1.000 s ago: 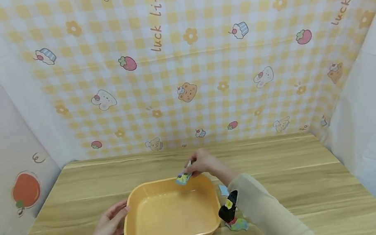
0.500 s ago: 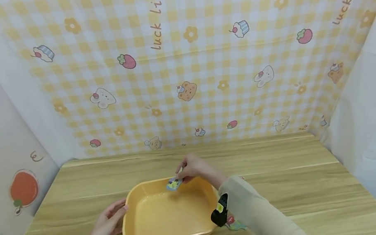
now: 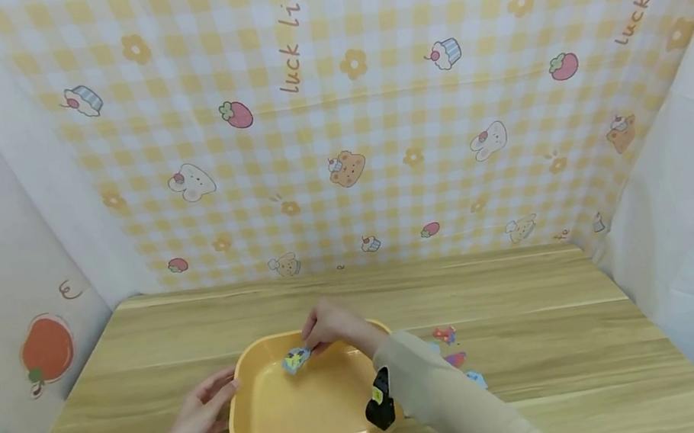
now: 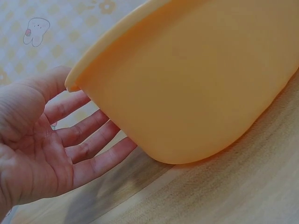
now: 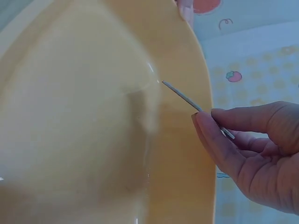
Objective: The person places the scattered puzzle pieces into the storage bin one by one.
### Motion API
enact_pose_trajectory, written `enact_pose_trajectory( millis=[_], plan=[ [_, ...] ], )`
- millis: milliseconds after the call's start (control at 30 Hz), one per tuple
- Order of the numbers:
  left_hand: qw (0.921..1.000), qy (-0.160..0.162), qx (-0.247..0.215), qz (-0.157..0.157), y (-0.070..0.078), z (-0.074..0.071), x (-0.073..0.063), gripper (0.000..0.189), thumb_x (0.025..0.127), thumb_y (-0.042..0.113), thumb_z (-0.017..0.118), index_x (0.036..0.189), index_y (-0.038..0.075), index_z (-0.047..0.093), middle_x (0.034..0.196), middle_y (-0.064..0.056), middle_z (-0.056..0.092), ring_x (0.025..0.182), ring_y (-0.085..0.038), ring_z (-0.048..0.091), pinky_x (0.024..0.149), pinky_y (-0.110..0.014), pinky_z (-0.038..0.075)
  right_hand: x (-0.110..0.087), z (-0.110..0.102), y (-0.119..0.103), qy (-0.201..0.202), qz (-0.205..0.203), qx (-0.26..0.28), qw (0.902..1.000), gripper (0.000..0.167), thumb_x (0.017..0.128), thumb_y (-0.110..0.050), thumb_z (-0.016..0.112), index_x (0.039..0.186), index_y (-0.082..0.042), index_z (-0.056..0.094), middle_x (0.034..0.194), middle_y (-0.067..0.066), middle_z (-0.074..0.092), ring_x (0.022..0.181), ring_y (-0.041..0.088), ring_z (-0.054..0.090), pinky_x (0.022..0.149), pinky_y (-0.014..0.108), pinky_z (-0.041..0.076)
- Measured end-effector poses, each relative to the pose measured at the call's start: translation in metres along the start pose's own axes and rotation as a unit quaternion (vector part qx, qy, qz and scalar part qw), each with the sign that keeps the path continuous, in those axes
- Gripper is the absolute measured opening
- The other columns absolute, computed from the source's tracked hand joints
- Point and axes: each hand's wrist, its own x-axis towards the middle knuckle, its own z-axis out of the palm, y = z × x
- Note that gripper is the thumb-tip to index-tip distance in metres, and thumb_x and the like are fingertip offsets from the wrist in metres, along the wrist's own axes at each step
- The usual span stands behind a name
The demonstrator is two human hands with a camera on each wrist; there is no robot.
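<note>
A yellow-orange plastic basin (image 3: 311,408) stands on the wooden table. My left hand (image 3: 197,417) is at its left end. The thumb lies at the rim, and the extended fingers (image 4: 98,140) touch the outer wall. Over the basin's far side, my right hand (image 3: 331,325) pinches a thin, flat piece printed in blue and yellow (image 3: 295,359) between thumb and fingers. From the right wrist view the piece (image 5: 182,95) shows edge-on as a narrow strip, above the basin's inner wall (image 5: 177,154). The basin's floor shows bare where the right arm does not cover it.
Several small coloured flat pieces lie right of the basin, among them a red one (image 3: 445,335) and a light blue one (image 3: 476,379), partly behind the right sleeve (image 3: 448,392). A yellow checked cloth (image 3: 335,110) hangs at the table's back, with white cloth at both sides.
My right hand has moved left along the basin's far rim and slightly towards me, carrying the printed piece further over the basin. The left hand and basin stay in place.
</note>
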Motion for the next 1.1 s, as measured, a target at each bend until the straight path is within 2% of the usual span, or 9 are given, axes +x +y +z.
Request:
enact_pose_trajectory(
  millis=[300,400,533,733,933,1100],
  plan=[
    [1.0000,0.003,0.005,0.004,-0.001,-0.001,0.000,0.056,0.093,0.029,0.051,0.137,-0.002,0.033,0.141,-0.026,0.036,0.113,-0.024,0.053,0.084,-0.040,0.054,0.005,0.014,-0.003,-0.009,0.012,-0.067,0.9977,0.007,0.076,0.010,0.065,0.083,0.009,0.066,0.075,0.014,0.066,0.069,0.025,0.068,0.071,0.033,0.058],
    [1.0000,0.002,0.001,0.003,-0.001,-0.001,0.000,0.056,0.093,0.028,0.051,0.137,-0.001,0.032,0.141,-0.025,0.036,0.110,-0.021,0.054,0.083,-0.039,0.055,0.006,0.019,-0.005,-0.016,0.014,-0.078,0.9967,0.008,0.076,0.010,0.064,0.084,0.009,0.066,0.075,0.014,0.065,0.071,0.026,0.068,0.072,0.032,0.058],
    [1.0000,0.003,-0.006,-0.005,-0.001,0.000,0.000,0.057,0.093,0.028,0.052,0.137,-0.001,0.032,0.141,-0.025,0.036,0.106,-0.015,0.056,0.082,-0.037,0.055,0.008,0.024,-0.008,-0.022,0.022,-0.076,0.9966,0.010,0.076,0.011,0.063,0.086,0.010,0.066,0.076,0.015,0.065,0.070,0.025,0.067,0.075,0.033,0.058],
    [0.9999,0.005,-0.006,-0.012,-0.001,0.001,0.000,0.057,0.093,0.028,0.052,0.138,-0.001,0.032,0.141,-0.025,0.035,0.107,-0.017,0.055,0.082,-0.037,0.055,0.009,0.029,-0.007,-0.026,0.026,-0.055,0.9978,0.011,0.077,0.012,0.063,0.087,0.009,0.066,0.076,0.015,0.065,0.067,0.022,0.066,0.075,0.033,0.058],
    [0.9999,0.003,-0.008,-0.009,-0.001,0.001,0.000,0.057,0.092,0.028,0.052,0.138,-0.001,0.032,0.142,-0.026,0.032,0.110,-0.021,0.054,0.084,-0.039,0.055,0.010,0.030,-0.004,-0.040,0.019,-0.061,0.9971,0.014,0.084,-0.004,0.062,0.090,0.007,0.067,0.081,0.012,0.068,0.074,0.022,0.067,0.074,0.030,0.058],
    [0.9999,0.006,-0.005,-0.008,-0.001,0.000,0.001,0.057,0.092,0.029,0.052,0.137,-0.001,0.032,0.142,-0.025,0.033,0.114,-0.024,0.052,0.085,-0.040,0.054,0.007,0.029,-0.002,-0.061,0.034,-0.056,0.9960,0.022,0.084,-0.015,0.064,0.092,0.005,0.059,0.080,0.009,0.062,0.079,0.023,0.063,0.079,0.032,0.056]
  ],
)
